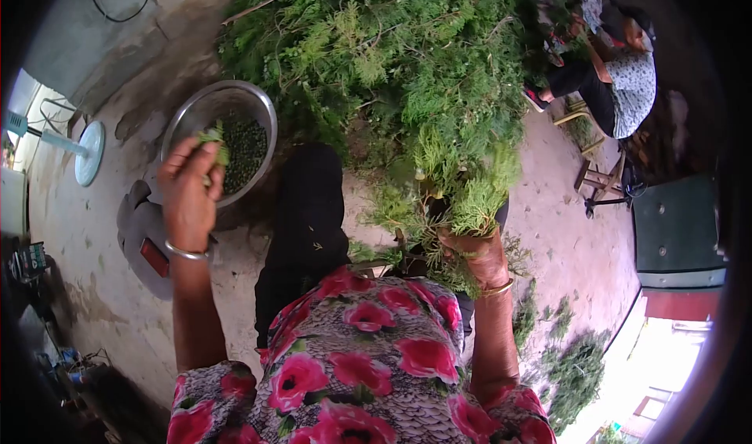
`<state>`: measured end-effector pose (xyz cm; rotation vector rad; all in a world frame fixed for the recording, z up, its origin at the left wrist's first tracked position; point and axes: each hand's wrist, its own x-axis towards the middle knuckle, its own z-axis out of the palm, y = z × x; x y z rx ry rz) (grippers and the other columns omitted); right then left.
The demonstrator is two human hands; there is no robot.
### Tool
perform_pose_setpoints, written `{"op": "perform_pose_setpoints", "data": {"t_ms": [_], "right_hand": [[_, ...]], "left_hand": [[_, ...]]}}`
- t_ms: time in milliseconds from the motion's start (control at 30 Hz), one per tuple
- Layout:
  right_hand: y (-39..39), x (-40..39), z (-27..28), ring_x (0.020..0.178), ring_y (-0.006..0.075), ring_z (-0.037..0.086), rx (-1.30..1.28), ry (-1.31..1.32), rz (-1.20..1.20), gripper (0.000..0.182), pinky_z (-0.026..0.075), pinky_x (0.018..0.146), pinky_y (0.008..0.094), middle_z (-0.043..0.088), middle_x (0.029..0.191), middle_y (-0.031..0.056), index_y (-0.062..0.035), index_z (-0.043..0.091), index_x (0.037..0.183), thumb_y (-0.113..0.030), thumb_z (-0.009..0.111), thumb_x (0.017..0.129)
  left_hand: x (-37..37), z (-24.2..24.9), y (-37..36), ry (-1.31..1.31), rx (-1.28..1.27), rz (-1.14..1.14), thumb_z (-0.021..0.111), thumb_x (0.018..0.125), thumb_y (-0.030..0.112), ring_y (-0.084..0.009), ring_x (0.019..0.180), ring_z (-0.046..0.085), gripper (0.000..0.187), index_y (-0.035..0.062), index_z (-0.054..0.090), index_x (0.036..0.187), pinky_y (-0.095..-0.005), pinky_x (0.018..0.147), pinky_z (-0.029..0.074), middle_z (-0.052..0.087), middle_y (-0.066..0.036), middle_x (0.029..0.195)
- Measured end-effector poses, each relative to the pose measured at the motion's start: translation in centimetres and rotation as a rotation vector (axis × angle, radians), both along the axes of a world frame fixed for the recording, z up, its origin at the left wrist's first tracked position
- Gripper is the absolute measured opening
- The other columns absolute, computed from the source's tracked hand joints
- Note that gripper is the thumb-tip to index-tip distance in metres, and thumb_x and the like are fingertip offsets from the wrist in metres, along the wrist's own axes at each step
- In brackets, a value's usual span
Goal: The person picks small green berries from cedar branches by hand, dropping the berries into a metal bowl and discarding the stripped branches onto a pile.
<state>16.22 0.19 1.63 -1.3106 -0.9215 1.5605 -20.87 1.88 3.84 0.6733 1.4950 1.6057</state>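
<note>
A pink-and-red floral shirt (364, 366) and black trousers (304, 224) are seen nearest the camera. A leafy conifer sprig (478, 205) is held at the right hand (468, 246), above a gold-colored bangle (497, 289); its flat, scaly, feathery fronds are bright yellow-green at the tips, slightly blurred. The right fingers are largely hidden by the foliage, and how tightly they are closed cannot be told.

At left, a small green clump (217, 142) is pinched between the thumb and fingers of the left hand (188, 193), which is raised over the near-left side of a round metal basin (271, 115). A silver bangle (188, 253) is worn on the wrist. Inside the basin, a layer of small, rounded green pieces (247, 142) is spread.

Beyond the hands, a broad heap of conifer branches (376, 44) is piled on the concrete floor (548, 240), its dense fronds shaded from deep to yellowish green and crossed by thin brown twigs. More loose sprigs (580, 373) are scattered at lower right. Farther off, at upper right, greenery is held by a seated co-worker (630, 83) in a patterned light shirt.
</note>
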Motion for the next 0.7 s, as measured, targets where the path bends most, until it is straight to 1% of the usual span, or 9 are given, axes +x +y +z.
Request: {"op": "perform_pose_setpoints", "data": {"t_ms": [67, 100, 133, 200, 267, 367, 433, 533, 700], "right_hand": [[-0.2, 0.0, 0.1, 0.059, 0.0158, 0.055, 0.015, 0.009, 0.016, 0.019, 0.042, 0.050, 0.0281, 0.061, 0.074, 0.0068, -0.0006, 0.060, 0.087, 0.005, 0.068, 0.071], [-0.2, -0.2, 0.3, 0.061, 0.0158, 0.055, 0.022, 0.027, 0.015, 0.020, 0.042, 0.050, 0.0281, 0.061, 0.076, 0.0070, -0.0009, 0.059, 0.089, 0.004, 0.068, 0.072], [-0.2, -0.4, 0.4, 0.063, 0.0159, 0.056, 0.030, 0.046, 0.014, 0.021, 0.042, 0.050, 0.0281, 0.061, 0.077, 0.0071, -0.0013, 0.058, 0.090, 0.004, 0.069, 0.072], [-0.3, -0.4, 0.1, 0.064, 0.0157, 0.056, 0.049, 0.040, 0.028, 0.023, 0.042, 0.051, 0.0280, 0.061, 0.078, 0.0070, -0.0020, 0.058, 0.091, 0.003, 0.069, 0.072], [-0.4, -0.5, 0.0, 0.065, 0.0155, 0.056, 0.061, 0.030, 0.034, 0.024, 0.042, 0.051, 0.0279, 0.061, 0.080, 0.0068, -0.0027, 0.057, 0.093, 0.003, 0.069, 0.072], [-0.4, -1.8, 0.3, 0.066, 0.0164, 0.061, -0.043, 0.187, -0.072, 0.023, 0.047, 0.052, 0.0280, 0.064, 0.079, 0.0073, 0.0005, 0.060, 0.092, 0.011, 0.065, 0.072], [-0.2, -2.0, 0.2, 0.068, 0.0154, 0.061, -0.065, 0.201, -0.041, 0.023, 0.048, 0.055, 0.0277, 0.064, 0.080, 0.0067, -0.0002, 0.060, 0.092, 0.010, 0.066, 0.072], [0.0, -2.6, -0.3, 0.073, 0.0130, 0.060, -0.036, 0.141, 0.001, 0.023, 0.049, 0.060, 0.0270, 0.064, 0.083, 0.0053, -0.0012, 0.061, 0.092, 0.008, 0.067, 0.072], [-0.1, -3.6, -0.1, 0.070, 0.0119, 0.057, 0.094, -0.079, 0.083, 0.029, 0.047, 0.060, 0.0273, 0.060, 0.083, 0.0002, -0.0033, 0.058, 0.098, 0.005, 0.069, 0.073]], "left_hand": [[-4.1, -1.6, 1.7, 0.339, 0.089, -0.076, 0.066, 0.079, 0.006, -0.0107, 0.071, 0.058, 0.039, 0.0042, 0.058, 0.117, -0.0220, 0.060, 0.047, 0.062, -0.007, 0.095], [-4.7, -0.6, 2.4, 0.838, -0.028, -0.081, 0.064, 0.079, 0.004, -0.0154, 0.082, 0.060, 0.052, 0.0070, 0.050, 0.129, -0.0267, 0.073, 0.048, 0.061, -0.009, 0.106], [-6.3, -1.4, 3.2, 0.842, -0.024, -0.078, 0.064, 0.079, 0.004, -0.0154, 0.082, 0.060, 0.052, 0.0070, 0.050, 0.129, -0.0267, 0.073, 0.048, 0.061, -0.009, 0.106], [-10.2, -4.2, 4.4, 1.561, -0.032, 0.236, 0.063, 0.077, 0.001, -0.0193, 0.082, 0.058, 0.054, 0.0038, 0.048, 0.128, -0.0262, 0.078, 0.047, 0.061, -0.006, 0.093], [-9.7, -3.6, 4.5, 1.441, -0.005, 0.303, 0.061, 0.079, 0.000, -0.0161, 0.076, 0.059, 0.048, 0.0031, 0.050, 0.125, -0.0244, 0.068, 0.048, 0.062, -0.009, 0.096], [-1.1, 1.8, 2.0, 0.090, 0.128, 0.112, 0.059, 0.081, -0.002, -0.0074, 0.054, 0.052, 0.017, -0.0001, 0.060, 0.098, -0.0175, 0.040, 0.033, 0.061, -0.006, 0.074], [4.6, 3.6, 0.4, -0.017, 0.223, -0.074, 0.060, 0.081, 0.000, -0.0034, 0.047, 0.043, 0.012, -0.0022, 0.061, 0.093, -0.0160, 0.037, 0.027, 0.060, -0.004, 0.070], [10.8, 4.0, -1.2, 0.294, 0.338, -0.306, 0.061, 0.081, -0.003, -0.0036, 0.050, 0.048, 0.013, -0.0019, 0.062, 0.093, -0.0170, 0.045, 0.038, 0.059, -0.001, 0.069], [14.9, 1.9, 0.3, 0.522, 0.540, -0.268, 0.069, 0.079, 0.002, -0.0036, 0.056, 0.050, 0.015, -0.0043, 0.061, 0.089, -0.0181, 0.050, 0.041, 0.060, -0.002, 0.070]]}}
